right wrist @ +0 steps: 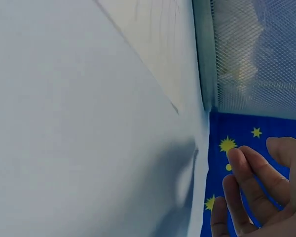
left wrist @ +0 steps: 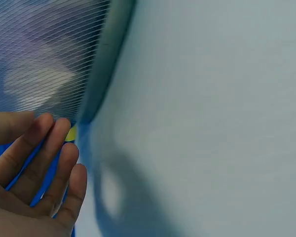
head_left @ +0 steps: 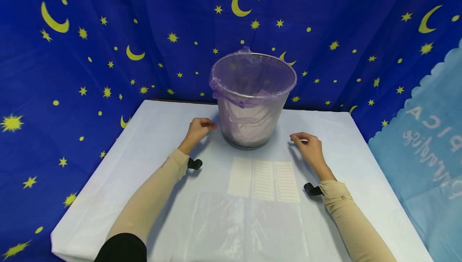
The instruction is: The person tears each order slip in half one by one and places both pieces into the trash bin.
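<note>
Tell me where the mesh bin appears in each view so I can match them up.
Head: mesh bin, slightly above and right of centre.
Left wrist: upper left corner, cut off.
Right wrist: upper right corner, cut off.
Shared landmark: blue curtain with yellow shapes.

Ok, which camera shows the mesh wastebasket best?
The head view: it shows the mesh wastebasket from rim to base. Both wrist views catch only part of its mesh wall and base edge.
</note>
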Tool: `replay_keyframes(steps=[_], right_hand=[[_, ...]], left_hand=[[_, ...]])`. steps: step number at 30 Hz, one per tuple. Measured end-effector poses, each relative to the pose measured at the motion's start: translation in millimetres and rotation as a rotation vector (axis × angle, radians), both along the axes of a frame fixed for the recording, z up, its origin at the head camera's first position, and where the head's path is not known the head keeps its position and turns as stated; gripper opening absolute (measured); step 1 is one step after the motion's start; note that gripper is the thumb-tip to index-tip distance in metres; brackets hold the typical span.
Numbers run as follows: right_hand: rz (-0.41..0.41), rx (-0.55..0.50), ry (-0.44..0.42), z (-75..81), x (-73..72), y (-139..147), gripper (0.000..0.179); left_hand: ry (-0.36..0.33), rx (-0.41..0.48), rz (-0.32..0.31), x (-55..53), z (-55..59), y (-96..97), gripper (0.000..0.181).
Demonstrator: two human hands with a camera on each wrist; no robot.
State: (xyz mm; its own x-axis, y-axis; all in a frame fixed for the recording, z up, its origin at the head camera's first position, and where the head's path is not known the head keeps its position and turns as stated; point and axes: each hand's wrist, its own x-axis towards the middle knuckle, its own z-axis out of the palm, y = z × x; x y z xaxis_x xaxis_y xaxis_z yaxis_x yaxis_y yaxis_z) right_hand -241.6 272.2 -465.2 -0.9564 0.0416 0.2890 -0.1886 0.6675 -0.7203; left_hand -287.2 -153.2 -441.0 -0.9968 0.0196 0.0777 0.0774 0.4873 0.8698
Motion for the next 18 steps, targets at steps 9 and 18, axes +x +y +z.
replay_keyframes(steps=[9, 18], right_hand=[[0.017, -0.052, -0.057, -19.7, 13.2, 10, 0.032], [0.098, -0.191, -0.034, -34.0, 15.8, 19, 0.034]], left_hand=[[-0.044, 0.059, -0.017, 11.5, -21.9, 2.5, 0.021], [0.071, 0.160, -0.103, 14.2, -43.2, -6.5, 0.019]])
